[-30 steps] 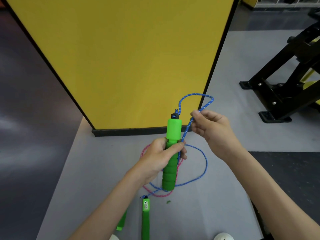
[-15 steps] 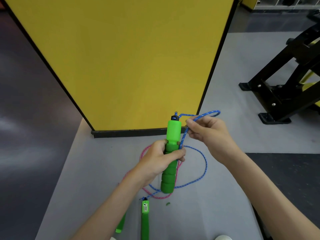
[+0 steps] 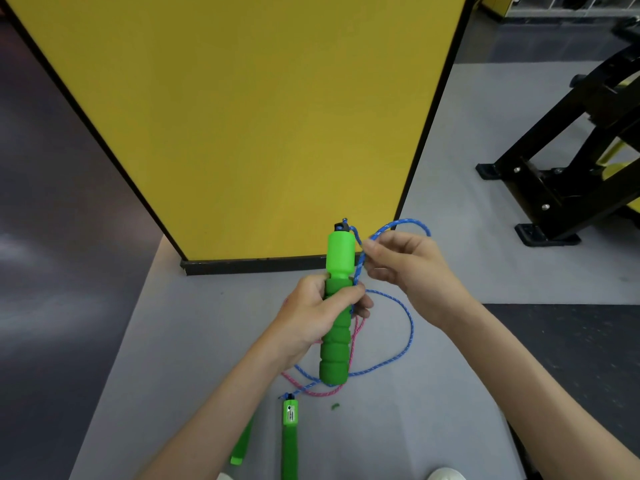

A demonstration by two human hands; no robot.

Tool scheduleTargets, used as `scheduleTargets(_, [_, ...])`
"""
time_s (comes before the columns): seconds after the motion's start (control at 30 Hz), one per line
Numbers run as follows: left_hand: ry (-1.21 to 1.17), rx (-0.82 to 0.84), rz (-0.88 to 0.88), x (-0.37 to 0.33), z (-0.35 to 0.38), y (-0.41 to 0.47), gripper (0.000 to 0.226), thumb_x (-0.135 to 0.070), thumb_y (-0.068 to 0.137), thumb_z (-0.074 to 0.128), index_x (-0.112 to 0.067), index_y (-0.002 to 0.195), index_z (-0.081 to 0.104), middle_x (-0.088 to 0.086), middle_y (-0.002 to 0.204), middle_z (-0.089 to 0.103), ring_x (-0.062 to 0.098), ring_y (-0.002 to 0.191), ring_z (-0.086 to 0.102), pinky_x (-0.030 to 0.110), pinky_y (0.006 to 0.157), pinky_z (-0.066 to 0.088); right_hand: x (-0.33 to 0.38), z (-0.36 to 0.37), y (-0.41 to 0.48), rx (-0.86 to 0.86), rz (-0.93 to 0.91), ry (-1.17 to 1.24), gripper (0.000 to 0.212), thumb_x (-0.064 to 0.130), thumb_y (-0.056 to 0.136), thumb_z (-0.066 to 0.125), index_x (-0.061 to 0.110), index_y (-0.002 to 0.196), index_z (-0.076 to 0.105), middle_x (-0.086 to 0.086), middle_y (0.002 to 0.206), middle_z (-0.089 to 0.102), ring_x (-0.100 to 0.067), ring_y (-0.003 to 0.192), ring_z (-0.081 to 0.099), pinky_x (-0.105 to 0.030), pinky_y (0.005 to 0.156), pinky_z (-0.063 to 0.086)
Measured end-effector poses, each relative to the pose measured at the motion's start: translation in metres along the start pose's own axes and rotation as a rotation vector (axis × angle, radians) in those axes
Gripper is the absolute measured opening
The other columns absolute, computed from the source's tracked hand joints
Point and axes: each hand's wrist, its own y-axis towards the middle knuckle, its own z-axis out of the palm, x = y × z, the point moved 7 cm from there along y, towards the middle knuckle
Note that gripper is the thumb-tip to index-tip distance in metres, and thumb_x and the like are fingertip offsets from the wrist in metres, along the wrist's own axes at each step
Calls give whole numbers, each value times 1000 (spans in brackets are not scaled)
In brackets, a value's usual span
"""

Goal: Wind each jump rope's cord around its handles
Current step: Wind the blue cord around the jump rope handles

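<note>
The left hand point(image 3: 311, 320) is wrapped around the upper middle of a green foam handle point(image 3: 334, 355), holding it upright above the grey mat point(image 3: 415, 427). Its thumb appears to pin the blue cord point(image 3: 412, 327) against the foam. The right hand point(image 3: 412, 268) sits just beside the handle's smooth plastic top, fingertips pinching the same cord, which arches from the black cap in a loop over that hand. The rest of the cord sags slack to the mat, where it crosses a pink cord point(image 3: 322, 393) and runs to a second green handle point(image 3: 290, 441) lying flat. The braided cord looks light, limp and quick to tangle, so it likely wants steady tension as each turn is laid. The ribbed foam should seat the wraps softly and grip them better than the slick plastic top would.
</note>
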Motion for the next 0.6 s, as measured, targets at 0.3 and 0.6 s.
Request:
scheduleTargets(0.3, [-10, -30, 106, -12, 1, -2, 11, -3, 93, 56, -7, 84, 58, 2, 66, 59, 14, 57, 57, 21, 59, 48, -2, 9, -4, 92, 42, 37, 11, 17, 83, 67, 7, 78, 62, -1, 66, 64, -14, 63, 61, -26, 70, 54])
scheduleTargets(0.6, [37, -17, 82, -2, -2, 1, 19, -17, 90, 64, -4, 104, 59, -3, 79, 69, 7, 75, 66, 20, 72, 51, 4, -4, -2, -51, -15, 53, 11, 8, 85, 65, 8, 75, 63, -1, 63, 66, -12, 60, 60, -22, 66, 54])
